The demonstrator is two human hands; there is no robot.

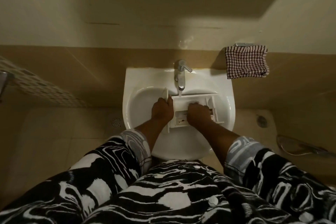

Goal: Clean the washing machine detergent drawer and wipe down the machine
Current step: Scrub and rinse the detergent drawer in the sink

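We are rinsing the detergent drawer [181, 117] in the washbasin [225, 96], left hand [162, 109] gripping its left end, right hand [198, 112] curled inside, on what we cannot tell; light, stiff, probably slippery plastic, so that end seems the surest hold

One wide-angle view looks steeply down from the person's head, facing the wall [127, 14]. The sink [134, 78] sits mid-frame, fairly near; patterned clothing [163, 196] fills the bottom.
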